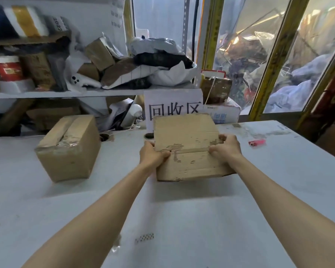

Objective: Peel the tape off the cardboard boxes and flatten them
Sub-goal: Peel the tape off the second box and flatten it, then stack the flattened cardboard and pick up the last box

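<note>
2 boxes stood on the surface (182,209); left grip (153,154) and right grip (223,149) clutched the centre box (186,136) at opposite ends, its seam running crosswise between them; the taped box (70,149) lay leftward.

A white paper sign (172,100) reads "回收区" in large black characters, with the lower strokes hidden behind the cardboard box (184,132). A grey package (56,24) at upper left shows "2022". The blue print on the white carton (223,113) is too blurred to read.
</note>
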